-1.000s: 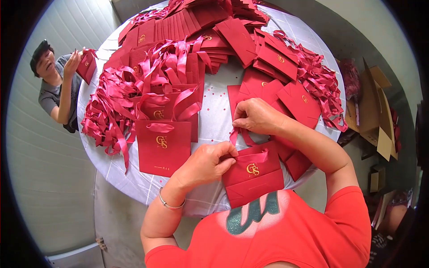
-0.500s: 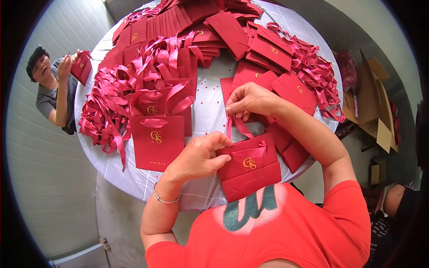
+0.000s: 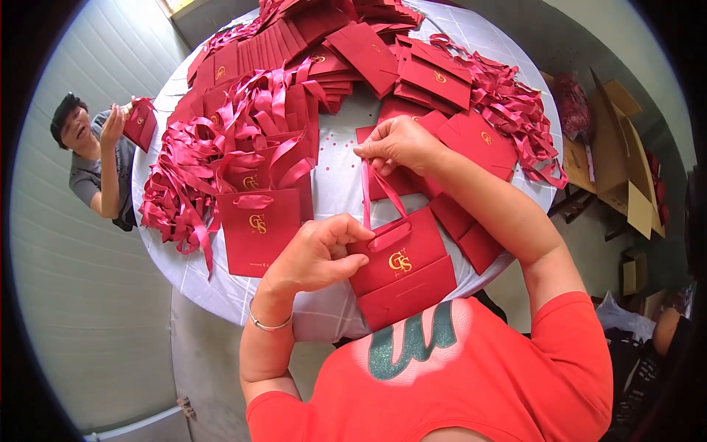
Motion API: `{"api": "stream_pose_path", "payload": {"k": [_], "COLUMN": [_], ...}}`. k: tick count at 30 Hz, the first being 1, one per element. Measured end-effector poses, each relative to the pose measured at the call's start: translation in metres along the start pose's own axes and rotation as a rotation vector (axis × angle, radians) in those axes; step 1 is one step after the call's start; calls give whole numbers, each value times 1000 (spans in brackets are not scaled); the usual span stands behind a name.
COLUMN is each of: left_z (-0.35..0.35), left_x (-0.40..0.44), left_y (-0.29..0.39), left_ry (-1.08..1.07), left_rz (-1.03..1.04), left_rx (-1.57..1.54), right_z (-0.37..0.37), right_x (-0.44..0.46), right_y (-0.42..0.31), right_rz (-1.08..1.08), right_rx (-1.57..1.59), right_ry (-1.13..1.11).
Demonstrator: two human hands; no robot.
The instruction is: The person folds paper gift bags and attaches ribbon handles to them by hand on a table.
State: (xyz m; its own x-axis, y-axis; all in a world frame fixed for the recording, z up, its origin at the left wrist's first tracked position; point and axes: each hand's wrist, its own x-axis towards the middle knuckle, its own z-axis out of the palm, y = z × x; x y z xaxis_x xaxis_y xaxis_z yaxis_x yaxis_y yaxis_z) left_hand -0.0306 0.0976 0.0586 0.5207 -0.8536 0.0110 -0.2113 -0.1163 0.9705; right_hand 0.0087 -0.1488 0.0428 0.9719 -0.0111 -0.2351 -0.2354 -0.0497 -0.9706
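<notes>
A flat red paper gift bag (image 3: 412, 272) with gold lettering lies in front of my chest, its lower part folded along a crease. My left hand (image 3: 320, 254) holds the bag's upper left edge, thumb on the front face; its other fingertips are partly hidden. Above the bag, my right hand (image 3: 401, 151) pinches the end of a pink ribbon handle (image 3: 389, 193) and draws it up taut. The ribbon runs down to the bag's top edge, where a short band of it crosses the front.
Finished-looking bags with ribbon handles (image 3: 261, 232) stand in a row at left, beside heaped ribbons (image 3: 177, 195). Flat bags (image 3: 479, 144) and more ribbons (image 3: 508, 110) lie at right on the white-covered table (image 3: 339, 188). A co-worker (image 3: 96, 158) holds a bag. Cardboard boxes (image 3: 618, 162) stand right.
My right hand has moved up and slightly left, pulling the ribbon handle longer and straighter. My left hand stays at the bag's edge. The whole view has shifted a little.
</notes>
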Motion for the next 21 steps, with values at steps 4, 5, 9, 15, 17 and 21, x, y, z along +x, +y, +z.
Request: {"api": "stream_pose_path", "payload": {"k": [4, 5, 9, 15, 17, 21], "left_z": [2, 0, 1, 0, 0, -1], "left_x": [-1, -2, 2, 6, 2, -2], "left_y": [7, 7, 13, 15, 22, 42], "left_ry": [-2, -27, -42, -98, -94, -70], "left_rz": [3, -1, -94, -33, -22, -19], "left_rx": [-34, -20, -76, 21, 50, 201], "right_z": [0, -1, -11, -15, -15, -10], "right_x": [-11, -17, -36, -55, -63, -81], "right_y": [-6, -11, -27, -36, -39, -43], "right_rz": [13, -5, -42, -110, -166, -262], "right_rx": [-24, 14, 56, 107, 129, 193], "right_ry": [-6, 7, 25, -25, -47, -68]}}
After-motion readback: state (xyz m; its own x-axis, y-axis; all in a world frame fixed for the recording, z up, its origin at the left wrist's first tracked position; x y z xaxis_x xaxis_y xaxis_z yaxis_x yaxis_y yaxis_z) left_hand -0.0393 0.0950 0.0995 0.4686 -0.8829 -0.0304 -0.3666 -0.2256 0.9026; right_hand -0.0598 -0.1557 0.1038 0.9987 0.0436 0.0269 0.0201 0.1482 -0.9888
